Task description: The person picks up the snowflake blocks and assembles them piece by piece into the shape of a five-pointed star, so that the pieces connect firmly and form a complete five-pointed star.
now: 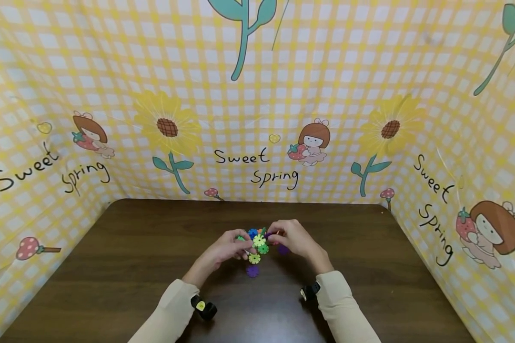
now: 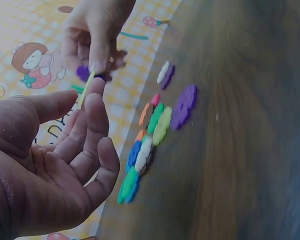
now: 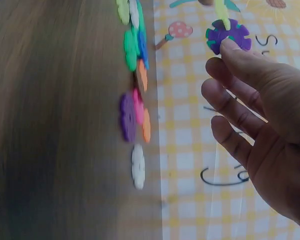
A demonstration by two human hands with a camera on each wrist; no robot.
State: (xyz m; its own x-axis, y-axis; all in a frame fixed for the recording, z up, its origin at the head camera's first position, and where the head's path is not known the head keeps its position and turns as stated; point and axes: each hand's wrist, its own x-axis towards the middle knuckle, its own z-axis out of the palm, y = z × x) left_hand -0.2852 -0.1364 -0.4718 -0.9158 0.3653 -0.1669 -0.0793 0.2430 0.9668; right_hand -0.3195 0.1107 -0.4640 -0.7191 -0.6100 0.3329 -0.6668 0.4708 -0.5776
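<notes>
My left hand (image 1: 233, 245) pinches a yellow-green notched plastic disc (image 2: 86, 90) between thumb and fingertips; the disc stands edge-on in the left wrist view. Opposite it, my right hand (image 1: 295, 237) holds a purple notched disc (image 3: 230, 37) between thumb and index finger, its other fingers loosely bent. Bits of green show at the purple disc's notches. Both discs meet at their edges above the table; whether their slots are engaged I cannot tell. Just beneath the hands lie loose discs, among them a yellow one (image 1: 255, 258) and a purple one (image 1: 252, 271).
Several more discs lie on the brown table (image 1: 133, 267), including a white one (image 3: 138, 166), a blue one (image 1: 252, 233) and a pink one (image 3: 138, 106). A yellow checked cloth (image 1: 257, 105) hangs along the table's back and sides.
</notes>
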